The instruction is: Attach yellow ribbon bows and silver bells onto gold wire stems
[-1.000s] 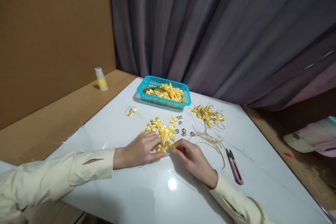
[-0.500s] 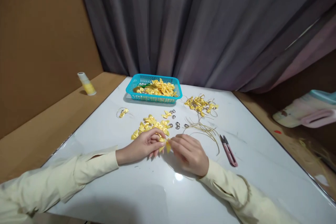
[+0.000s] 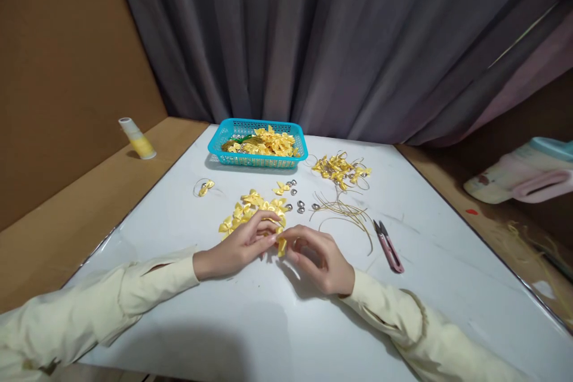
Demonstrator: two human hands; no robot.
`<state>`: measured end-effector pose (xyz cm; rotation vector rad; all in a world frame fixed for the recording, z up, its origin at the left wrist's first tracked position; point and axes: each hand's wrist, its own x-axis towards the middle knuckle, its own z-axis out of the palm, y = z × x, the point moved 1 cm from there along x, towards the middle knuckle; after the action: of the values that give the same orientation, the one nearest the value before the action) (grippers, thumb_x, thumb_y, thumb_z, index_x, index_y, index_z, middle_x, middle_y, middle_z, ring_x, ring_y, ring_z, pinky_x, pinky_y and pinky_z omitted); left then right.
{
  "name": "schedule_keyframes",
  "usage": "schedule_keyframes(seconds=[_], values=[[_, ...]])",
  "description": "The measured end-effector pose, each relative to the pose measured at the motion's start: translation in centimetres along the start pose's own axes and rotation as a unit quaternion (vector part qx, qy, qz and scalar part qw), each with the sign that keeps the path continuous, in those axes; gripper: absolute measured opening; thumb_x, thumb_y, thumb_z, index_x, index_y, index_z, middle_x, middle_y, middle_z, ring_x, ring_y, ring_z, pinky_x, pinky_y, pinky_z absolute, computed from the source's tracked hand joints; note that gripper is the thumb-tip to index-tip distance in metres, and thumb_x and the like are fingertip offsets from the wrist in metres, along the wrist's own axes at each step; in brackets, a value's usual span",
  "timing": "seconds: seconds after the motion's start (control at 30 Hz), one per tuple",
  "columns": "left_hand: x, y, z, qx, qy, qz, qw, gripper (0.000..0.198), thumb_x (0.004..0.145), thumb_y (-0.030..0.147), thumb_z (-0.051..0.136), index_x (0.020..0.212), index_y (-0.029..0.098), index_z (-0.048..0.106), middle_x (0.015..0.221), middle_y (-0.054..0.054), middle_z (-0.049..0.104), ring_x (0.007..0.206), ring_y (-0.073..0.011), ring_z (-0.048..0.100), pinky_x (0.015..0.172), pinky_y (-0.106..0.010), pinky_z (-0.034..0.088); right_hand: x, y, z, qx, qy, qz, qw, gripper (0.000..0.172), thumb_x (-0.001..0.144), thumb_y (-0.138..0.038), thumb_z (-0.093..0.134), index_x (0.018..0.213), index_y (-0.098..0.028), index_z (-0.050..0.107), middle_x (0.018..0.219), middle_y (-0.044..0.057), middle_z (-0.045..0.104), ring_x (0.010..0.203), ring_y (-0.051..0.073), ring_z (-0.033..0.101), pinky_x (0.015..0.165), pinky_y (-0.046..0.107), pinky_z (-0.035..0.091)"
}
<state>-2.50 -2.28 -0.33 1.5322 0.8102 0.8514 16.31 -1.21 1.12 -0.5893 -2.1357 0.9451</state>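
Note:
Between my two hands is a small yellow ribbon bow (image 3: 281, 246), seen nearly edge-on. My left hand (image 3: 246, 245) pinches it between thumb and fingertips. The curled fingers of my right hand (image 3: 320, 256) meet the bow from the right, index finger at its upper part and thumb lower down. Whether a thin cord is also in the fingers cannot be made out. Just beyond my left hand lies a loose pile of yellow bows (image 3: 250, 202). Small silver beads (image 3: 301, 207) are scattered past the fingertips, beside a single bow (image 3: 281, 188).
Gold cords (image 3: 344, 210) and pink-handled thread snips (image 3: 390, 250) lie to the right. Behind them is a heap of corded bows (image 3: 338, 168). A blue basket (image 3: 257, 161) of bows stands at the back. One corded bow (image 3: 206, 187) lies left, near a thread spool (image 3: 138, 139).
The bow has turned from facing me to nearly edge-on. My right hand's fingers have opened into a rounder curl and its index finger has moved onto the bow. The view has shifted slightly.

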Motion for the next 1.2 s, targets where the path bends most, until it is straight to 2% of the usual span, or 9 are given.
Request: schedule_keyframes(seconds=[0.17, 0.33, 0.47, 0.6, 0.67, 0.77, 0.87, 1.07, 1.2], values=[[0.1, 0.3, -0.2, 0.102, -0.045, -0.004, 0.994, 0.029, 0.095, 0.031, 0.035, 0.117, 0.020, 0.052, 0.111, -0.007, 0.059, 0.104, -0.0184, 0.054, 0.092, -0.037, 0.043, 0.2, 0.5, 0.5, -0.117, 0.064, -0.028, 0.991, 0.017, 0.087, -0.019, 0.049, 0.100, -0.020, 0.060, 0.094, 0.009, 0.055, 0.083, 0.016, 0.054, 0.068, 0.029, 0.049], [0.2, 0.3, 0.1, 0.058, -0.020, -0.015, 0.998, 0.034, 0.095, 0.032, 0.036, 0.126, 0.020, 0.046, 0.121, -0.009, 0.055, 0.112, -0.0201, 0.052, 0.099, -0.041, 0.041, 0.1, 0.4, 0.3, -0.164, 0.079, -0.055, 0.982, 0.018, 0.085, -0.015, 0.047, 0.099, -0.020, 0.058, 0.098, 0.010, 0.054, 0.088, 0.019, 0.052, 0.072, 0.033, 0.047], [0.3, 0.2, 0.4, -0.037, -0.004, -0.008, 0.999, 0.032, 0.095, 0.031, 0.036, 0.121, 0.016, 0.048, 0.126, -0.013, 0.051, 0.116, -0.0214, 0.051, 0.098, -0.040, 0.042, 0.0, 0.0, 0.3, -0.148, -0.023, -0.108, 0.983, 0.009, 0.081, -0.017, 0.046, 0.084, -0.018, 0.055, 0.082, 0.007, 0.059, 0.082, 0.020, 0.049, 0.074, 0.037, 0.042], [-0.1, 0.5, -0.1, 0.112, 0.062, 0.057, 0.990, 0.026, 0.093, 0.024, 0.038, 0.112, 0.015, 0.053, 0.116, -0.011, 0.057, 0.111, -0.0205, 0.053, 0.096, -0.039, 0.041, -0.1, 0.2, 0.7, -0.209, -0.149, -0.108, 0.960, 0.009, 0.076, -0.025, 0.053, 0.081, -0.017, 0.052, 0.082, 0.007, 0.059, 0.084, 0.021, 0.046, 0.076, 0.039, 0.035], [-0.5, 0.9, -0.6, 0.240, 0.089, 0.166, 0.953, 0.021, 0.090, 0.017, 0.038, 0.102, 0.015, 0.056, 0.103, -0.011, 0.062, 0.102, -0.0209, 0.055, 0.090, -0.039, 0.043, -0.1, 0.6, 0.8, -0.218, -0.169, -0.091, 0.957, 0.008, 0.078, -0.024, 0.054, 0.080, -0.017, 0.050, 0.083, 0.006, 0.059, 0.086, 0.021, 0.046, 0.076, 0.038, 0.034], [-1.1, 1.3, -1.0, 0.413, 0.036, 0.311, 0.855, 0.017, 0.083, 0.012, 0.043, 0.094, 0.014, 0.055, 0.087, -0.010, 0.063, 0.090, -0.0226, 0.054, 0.079, -0.038, 0.043, -0.1, 1.2, 0.8, -0.189, -0.140, -0.058, 0.970, 0.010, 0.083, -0.024, 0.052, 0.077, -0.018, 0.048, 0.076, 0.004, 0.058, 0.083, 0.019, 0.047, 0.074, 0.035, 0.034], [-1.1, 1.0, -0.9, 0.505, -0.057, 0.338, 0.792, 0.019, 0.082, 0.016, 0.047, 0.100, 0.013, 0.052, 0.089, -0.011, 0.063, 0.089, -0.0236, 0.054, 0.076, -0.037, 0.043, 0.0, 1.5, 0.6, -0.128, -0.088, -0.027, 0.987, 0.011, 0.085, -0.026, 0.051, 0.078, -0.019, 0.047, 0.074, 0.004, 0.058, 0.077, 0.017, 0.049, 0.072, 0.032, 0.036], [-0.5, 0.4, -0.9, 0.441, -0.072, 0.298, 0.844, 0.019, 0.088, 0.010, 0.040, 0.106, 0.014, 0.045, 0.087, -0.009, 0.060, 0.078, -0.0166, 0.053, 0.072, -0.029, 0.044, -0.1, 1.0, 0.5, -0.017, -0.076, 0.077, 0.994, 0.011, 0.081, -0.019, 0.050, 0.082, -0.021, 0.040, 0.069, 0.000, 0.063, 0.063, 0.013, 0.052, 0.062, 0.025, 0.039], [-0.5, 0.4, -1.2, 0.405, -0.077, 0.243, 0.878, 0.013, 0.090, 0.014, 0.042, 0.102, 0.015, 0.048, 0.084, -0.007, 0.059, 0.078, -0.0156, 0.054, 0.071, -0.027, 0.044, -0.2, 0.9, 0.6, 0.010, -0.083, 0.084, 0.993, 0.005, 0.085, -0.022, 0.046, 0.087, -0.020, 0.042, 0.066, -0.002, 0.063, 0.059, 0.012, 0.051, 0.059, 0.024, 0.038]])
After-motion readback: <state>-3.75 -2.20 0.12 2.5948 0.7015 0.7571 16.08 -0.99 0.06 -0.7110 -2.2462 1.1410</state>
